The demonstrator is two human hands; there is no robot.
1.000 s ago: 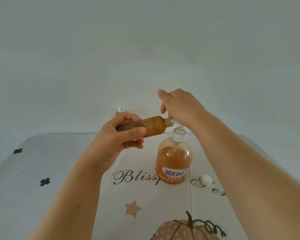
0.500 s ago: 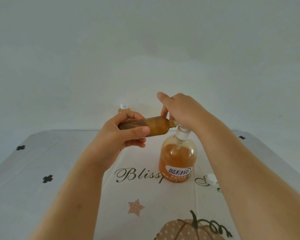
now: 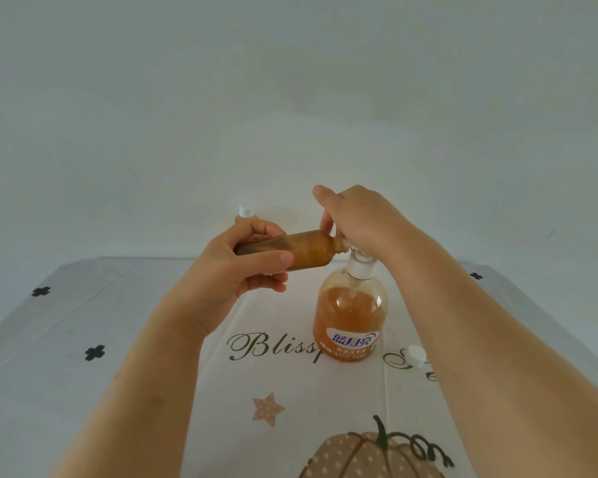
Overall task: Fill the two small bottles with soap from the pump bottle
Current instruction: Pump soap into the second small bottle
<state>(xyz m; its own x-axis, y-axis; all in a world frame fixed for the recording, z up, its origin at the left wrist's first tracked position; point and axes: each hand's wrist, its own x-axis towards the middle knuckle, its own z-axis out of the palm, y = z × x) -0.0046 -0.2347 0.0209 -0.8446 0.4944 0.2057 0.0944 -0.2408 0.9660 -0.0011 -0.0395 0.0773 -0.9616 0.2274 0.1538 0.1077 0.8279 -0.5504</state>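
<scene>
Lying sideways in the left hand (image 3: 235,270), gripped by curled fingers, a small bottle (image 3: 308,248) meets the nozzle of the pump bottle (image 3: 349,315) on the counter (image 3: 83,391) — the right hand (image 3: 359,219) seems curled over its pump head. A capped second bottle (image 3: 245,212) stands behind.

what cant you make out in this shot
All head view:
- Pump bottle: its pump head and spout are hidden under the right hand.
- Held bottle: mouth partly covered by that hand; soap flow unseen.
- Far bottle: only its white cap shows above the left hand; fill hidden.
- Label: small print too small.
</scene>
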